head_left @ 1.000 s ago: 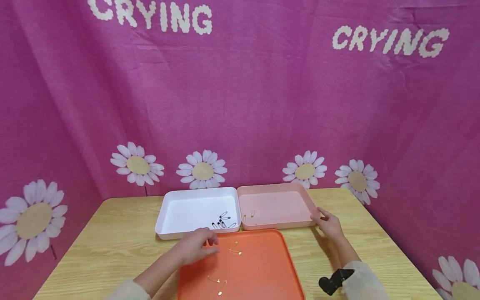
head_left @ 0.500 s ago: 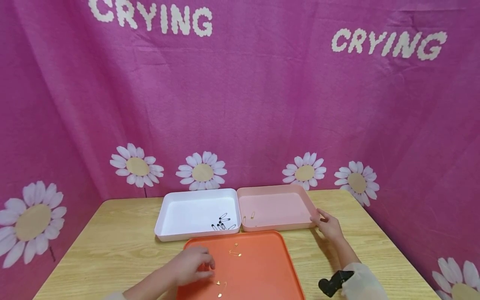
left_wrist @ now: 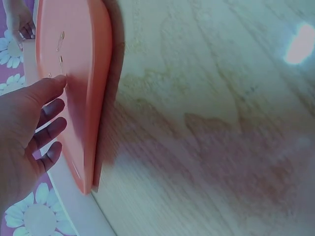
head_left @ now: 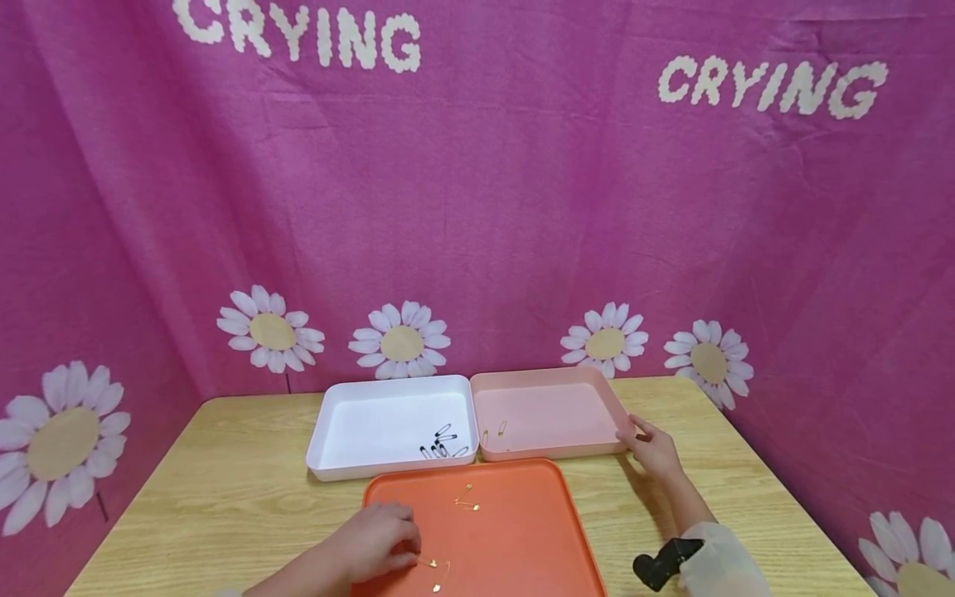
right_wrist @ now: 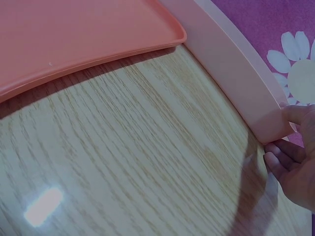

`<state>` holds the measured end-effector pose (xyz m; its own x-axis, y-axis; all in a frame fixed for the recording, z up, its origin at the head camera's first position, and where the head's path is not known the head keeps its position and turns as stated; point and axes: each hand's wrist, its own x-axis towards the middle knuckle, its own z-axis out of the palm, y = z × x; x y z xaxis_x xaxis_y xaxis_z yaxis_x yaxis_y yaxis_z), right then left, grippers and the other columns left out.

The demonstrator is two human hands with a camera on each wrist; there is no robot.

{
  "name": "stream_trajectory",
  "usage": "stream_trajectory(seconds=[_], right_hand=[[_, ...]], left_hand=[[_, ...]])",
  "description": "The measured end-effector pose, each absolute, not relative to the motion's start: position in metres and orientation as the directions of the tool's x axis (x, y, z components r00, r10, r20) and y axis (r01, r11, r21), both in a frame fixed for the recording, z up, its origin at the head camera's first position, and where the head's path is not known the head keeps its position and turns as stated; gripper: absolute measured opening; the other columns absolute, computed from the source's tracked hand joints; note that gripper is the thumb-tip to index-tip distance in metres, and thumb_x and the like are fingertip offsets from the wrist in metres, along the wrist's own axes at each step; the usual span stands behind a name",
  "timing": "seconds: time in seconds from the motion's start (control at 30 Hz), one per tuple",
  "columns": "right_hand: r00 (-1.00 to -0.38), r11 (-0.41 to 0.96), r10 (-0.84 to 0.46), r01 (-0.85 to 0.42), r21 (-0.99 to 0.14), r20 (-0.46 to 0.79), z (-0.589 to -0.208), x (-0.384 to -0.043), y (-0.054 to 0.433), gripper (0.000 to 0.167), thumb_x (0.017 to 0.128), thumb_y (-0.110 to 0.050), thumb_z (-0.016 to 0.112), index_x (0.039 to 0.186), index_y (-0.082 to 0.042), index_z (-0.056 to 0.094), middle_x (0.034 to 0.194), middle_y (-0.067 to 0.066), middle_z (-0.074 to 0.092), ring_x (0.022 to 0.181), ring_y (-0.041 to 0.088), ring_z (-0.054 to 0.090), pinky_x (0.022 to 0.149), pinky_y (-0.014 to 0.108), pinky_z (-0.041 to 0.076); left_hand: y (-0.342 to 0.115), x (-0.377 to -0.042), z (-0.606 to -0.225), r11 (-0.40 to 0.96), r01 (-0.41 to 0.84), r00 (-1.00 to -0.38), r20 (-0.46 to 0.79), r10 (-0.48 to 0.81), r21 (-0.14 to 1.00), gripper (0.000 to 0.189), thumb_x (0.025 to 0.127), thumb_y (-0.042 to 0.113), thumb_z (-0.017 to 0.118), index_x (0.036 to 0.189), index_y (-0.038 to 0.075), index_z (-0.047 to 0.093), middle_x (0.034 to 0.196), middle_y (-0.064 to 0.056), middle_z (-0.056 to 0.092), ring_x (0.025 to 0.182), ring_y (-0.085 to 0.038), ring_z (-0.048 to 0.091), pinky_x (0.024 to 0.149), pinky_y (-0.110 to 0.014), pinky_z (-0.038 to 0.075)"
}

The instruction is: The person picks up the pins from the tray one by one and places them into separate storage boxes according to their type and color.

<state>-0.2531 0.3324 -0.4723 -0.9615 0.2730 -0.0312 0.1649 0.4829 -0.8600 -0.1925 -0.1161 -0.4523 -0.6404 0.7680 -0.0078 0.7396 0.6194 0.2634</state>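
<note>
My left hand (head_left: 376, 539) is low over the orange tray (head_left: 515, 539), its thumb and index finger pinching one end of a gold safety pin (head_left: 429, 563). In the left wrist view the pin (left_wrist: 61, 61) sticks out past the thumb tip, and the other fingers are loosely bent. A second gold safety pin (head_left: 443, 578) lies just beside it, and more gold pins (head_left: 467, 505) lie toward the tray's far end. My right hand (head_left: 656, 452) grips the near right corner of the pink tray (head_left: 552, 452), with the thumb (right_wrist: 295, 114) against its wall and fingers low at the corner.
A white tray (head_left: 373, 468) holding several black safety pins (head_left: 440, 448) stands left of the pink one, side against side. A few gold pins (head_left: 501, 428) lie inside the pink tray. Behind the wooden table (head_left: 224, 481) hangs a magenta curtain (head_left: 492, 207).
My left hand has moved back toward the near left of the orange tray, down to a gold safety pin, and its fingers have closed together there. The right hand stays at the pink tray's corner.
</note>
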Motion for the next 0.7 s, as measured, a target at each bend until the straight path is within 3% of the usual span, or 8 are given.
stream_trajectory(seconds=[0.57, 0.7], right_hand=[[-0.96, 0.485, 0.278, 0.164, -0.859, -0.027, -0.4721, -0.2516, 0.3309, 0.058, 0.094, -0.021, 0.055, 0.14, 0.006, 0.034, 0.128, 0.036, 0.047, 0.091, 0.021, 0.059, 0.069, 0.018, 0.046], [-0.961, 0.483, 0.275, 0.167, -0.86, -0.032, -0.4705, -0.2515, 0.3302, 0.059, 0.094, -0.022, 0.055, 0.14, 0.006, 0.033, 0.13, 0.036, 0.044, 0.098, 0.027, 0.058, 0.074, 0.022, 0.049]], left_hand=[[-0.1149, -0.1904, -0.4554, 0.661, 0.703, -0.682, -0.017, 0.731, 0.264, 0.012, 0.083, 0.023, 0.069, 0.073, 0.024, 0.063, 0.069, 0.017, 0.045, 0.067, 0.0, 0.038, 0.066, -0.018, 0.036], [-0.1145, -0.1904, -0.4551, 0.657, 0.702, -0.68, -0.013, 0.733, 0.273, 0.013, 0.083, 0.021, 0.068, 0.072, 0.023, 0.06, 0.068, 0.016, 0.043, 0.067, -0.001, 0.038, 0.065, -0.017, 0.036]])
